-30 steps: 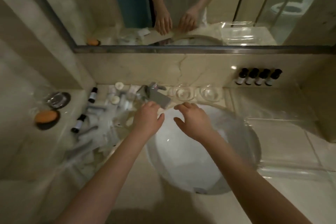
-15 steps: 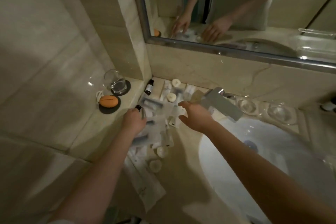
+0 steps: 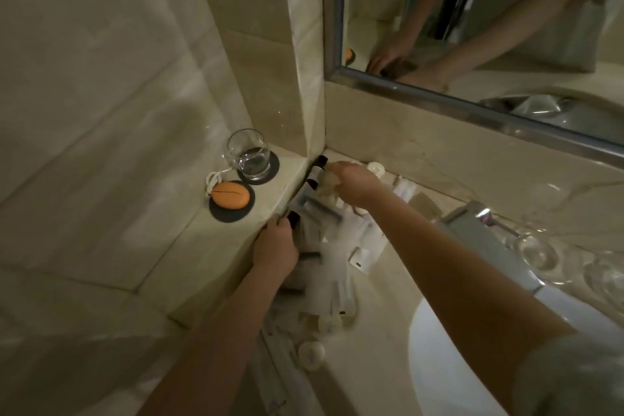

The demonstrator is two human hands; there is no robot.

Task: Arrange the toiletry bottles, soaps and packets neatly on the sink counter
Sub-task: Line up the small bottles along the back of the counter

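Although blur softened much of the head view, it showed both hands working in the back left corner of the surface [image 3: 388,324], where the toiletries lay in a loose heap. The left hand [image 3: 275,246] had its fingers curled round the dark cap of a small bottle [image 3: 293,219] against the left edge. The right hand [image 3: 354,186] was bent over a second bottle [image 3: 317,173] standing in the very corner. I could not tell whether the right hand gripped that bottle or only something pale beside it. White packets [image 3: 337,267] overlapped one another from the corner down toward the front edge. One round soap [image 3: 311,353] lay near that front edge, and another [image 3: 375,168] sat against the back wall. The main risk seemed to be the heap itself. Drawing a bottle out from under the slippery packets could drag them sideways, and the round soap looked free to roll off the front or into the basin [image 3: 439,382]. On the raised ledge [image 3: 189,246] to the left, a drinking glass [image 3: 249,154] and an orange piece on a dark dish [image 3: 231,198] stood near the left hand, so a careless elbow or wrist might knock the glass over. The tap [image 3: 489,233] sat just beside the right forearm, which could catch on it.
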